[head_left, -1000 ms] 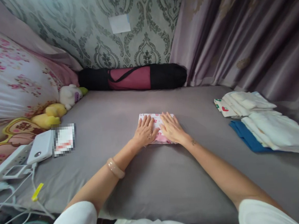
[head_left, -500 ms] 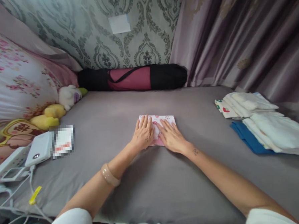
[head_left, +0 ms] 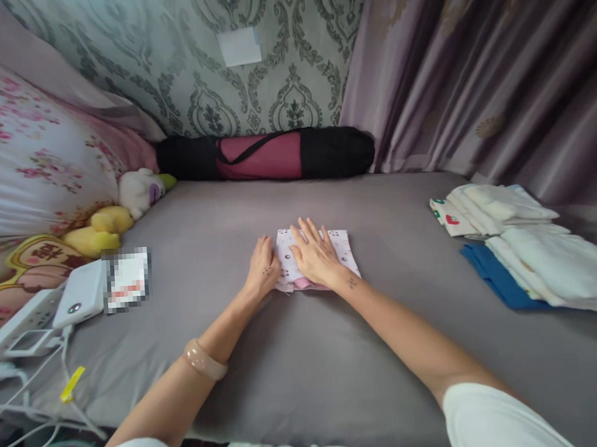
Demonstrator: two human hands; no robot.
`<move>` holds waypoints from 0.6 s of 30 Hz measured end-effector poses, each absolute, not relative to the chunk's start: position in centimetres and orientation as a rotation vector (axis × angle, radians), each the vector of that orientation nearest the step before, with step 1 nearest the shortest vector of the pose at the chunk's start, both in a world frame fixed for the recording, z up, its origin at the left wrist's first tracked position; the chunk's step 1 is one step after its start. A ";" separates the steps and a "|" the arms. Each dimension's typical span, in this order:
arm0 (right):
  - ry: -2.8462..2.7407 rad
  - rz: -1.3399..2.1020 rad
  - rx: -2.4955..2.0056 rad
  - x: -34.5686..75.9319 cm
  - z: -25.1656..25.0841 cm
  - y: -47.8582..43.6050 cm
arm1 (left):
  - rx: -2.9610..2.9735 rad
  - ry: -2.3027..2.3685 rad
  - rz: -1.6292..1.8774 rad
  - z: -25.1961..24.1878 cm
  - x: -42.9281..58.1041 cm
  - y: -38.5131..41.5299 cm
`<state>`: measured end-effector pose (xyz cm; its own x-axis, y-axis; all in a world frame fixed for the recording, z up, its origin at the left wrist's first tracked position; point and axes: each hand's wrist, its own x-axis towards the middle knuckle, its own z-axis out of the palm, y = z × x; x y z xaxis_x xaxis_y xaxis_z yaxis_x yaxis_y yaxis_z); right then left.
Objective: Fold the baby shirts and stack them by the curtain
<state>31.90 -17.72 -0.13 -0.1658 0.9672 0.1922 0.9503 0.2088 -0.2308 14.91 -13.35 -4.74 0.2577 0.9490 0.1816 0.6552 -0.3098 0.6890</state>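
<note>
A small folded cloth [head_left: 344, 248], white with a fine print and a bit of pink at its near edge, lies flat on the grey bed sheet. My right hand [head_left: 316, 252] rests on top of it with the fingers spread. Along the cloth's left edge is my left hand [head_left: 263, 265], its fingers held together and bent down at the side; whether they pinch the edge is hidden.
Folded clothes [head_left: 512, 205] and a blue cloth [head_left: 502, 283] lie at the right. A black and red roll bag [head_left: 259, 157] spans the back. On the left are plush toys [head_left: 96, 234], a white power bank [head_left: 82, 295], a power strip [head_left: 26, 324] and cables.
My left hand has moved left, off the cloth's top to its left edge. My right hand has slid left to the cloth's middle. More of the print now shows.
</note>
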 end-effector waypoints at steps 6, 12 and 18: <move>-2.222 0.149 -1.854 30.7 -2.3 -17.0 | 2.078 1.509 0.859 -6.1 13.3 -14.2; -2.242 0.076 -1.769 28.0 -1.8 -16.3 | 1.882 1.516 1.019 -5.1 13.3 -14.9; -2.330 0.218 -1.734 27.3 -1.9 -16.2 | 1.852 1.511 0.995 -5.0 12.6 -14.9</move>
<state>27.30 -16.22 -1.87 -0.2742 0.9571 0.0938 0.9232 0.2893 -0.2531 12.60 -14.90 -5.05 0.0963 0.9746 0.2023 0.5710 -0.2205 0.7908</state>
